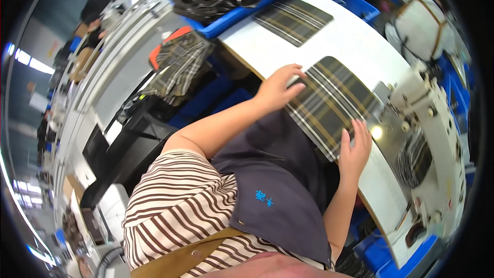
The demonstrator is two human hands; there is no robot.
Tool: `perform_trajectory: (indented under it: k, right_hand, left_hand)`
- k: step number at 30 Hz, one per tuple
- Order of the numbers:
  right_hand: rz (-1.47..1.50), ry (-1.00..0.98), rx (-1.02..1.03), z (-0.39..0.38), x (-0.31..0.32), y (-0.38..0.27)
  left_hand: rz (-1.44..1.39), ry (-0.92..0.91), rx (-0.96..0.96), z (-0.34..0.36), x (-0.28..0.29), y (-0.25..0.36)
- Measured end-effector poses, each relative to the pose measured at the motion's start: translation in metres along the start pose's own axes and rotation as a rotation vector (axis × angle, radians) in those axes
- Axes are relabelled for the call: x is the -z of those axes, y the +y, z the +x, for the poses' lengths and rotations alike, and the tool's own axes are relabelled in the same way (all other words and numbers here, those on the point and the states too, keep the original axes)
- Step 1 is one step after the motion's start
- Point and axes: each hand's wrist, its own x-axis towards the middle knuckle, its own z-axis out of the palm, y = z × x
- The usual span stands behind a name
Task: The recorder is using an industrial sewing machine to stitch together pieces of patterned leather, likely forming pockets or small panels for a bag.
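A dark plaid fabric piece (329,103) with rounded corners lies on the white worktable (381,62), overlapping its front edge beside a sewing machine (427,113). My left hand (278,87) is at the piece's upper left edge, thumb and fingers apart. My right hand (355,146) rests at its lower right edge, fingers loosely spread. A lit spot shows by the machine, right of that hand. Farther back on the table lies another plaid piece (293,20). A folded plaid bundle (414,159) sits by the machine bed.
A blue bin (206,28) of dark fabric stands at the back, near plaid cloth with orange (175,67) at the left. More blue bins (350,5) and a white wrapped bundle (417,25) are at upper right. Another worker (92,25) is at a far left bench.
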Motion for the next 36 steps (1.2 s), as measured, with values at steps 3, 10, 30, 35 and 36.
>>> perform_trajectory:
  k: [3,10,30,35,36]
  right_hand:
    - [-0.001,-0.041,0.021,0.001,0.0,-0.004]
    - [-0.03,-0.062,0.024,0.0,0.001,-0.005]
    - [-0.147,-0.065,0.044,-0.001,-0.003,-0.008]
    - [-0.207,-0.084,0.062,0.002,-0.002,-0.015]
    - [-0.203,-0.102,0.058,0.002,-0.002,-0.016]
  left_hand:
    - [0.264,0.223,0.146,-0.013,0.069,-0.054]
    - [1.198,0.572,0.193,-0.044,0.2,-0.149]
    - [0.689,0.681,-0.157,0.029,0.253,0.041]
    - [0.411,0.441,-0.454,0.109,0.188,0.105]
    - [0.343,0.318,-0.513,0.124,0.164,0.114]
